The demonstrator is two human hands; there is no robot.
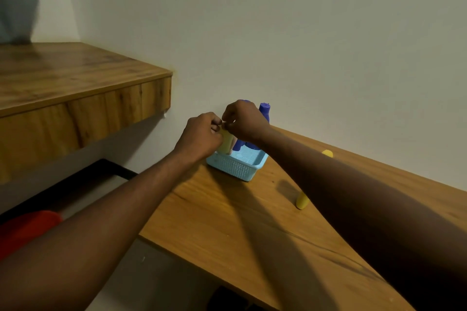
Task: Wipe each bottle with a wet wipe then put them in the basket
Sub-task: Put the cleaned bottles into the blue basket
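Basket (237,166): pale blue plastic, perforated mesh walls. Table (227,222), shelf (75,78): wood grain, smooth, low sheen. Purple bottle (264,111), pale yellow bottle (226,142): smooth matt plastic. Wall (303,33): flat matt paint.

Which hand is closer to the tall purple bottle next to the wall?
The right hand. It is right beside the purple bottle, just to its left. The left hand is farther left, beyond the right hand, gripping the pale yellow bottle at the basket.

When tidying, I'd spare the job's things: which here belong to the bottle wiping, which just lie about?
Job: basket; pale yellow bottle in left hand; purple bottles in the basket; yellow pieces by the arm, probably bottles.
Lying about: red thing; wooden shelf.
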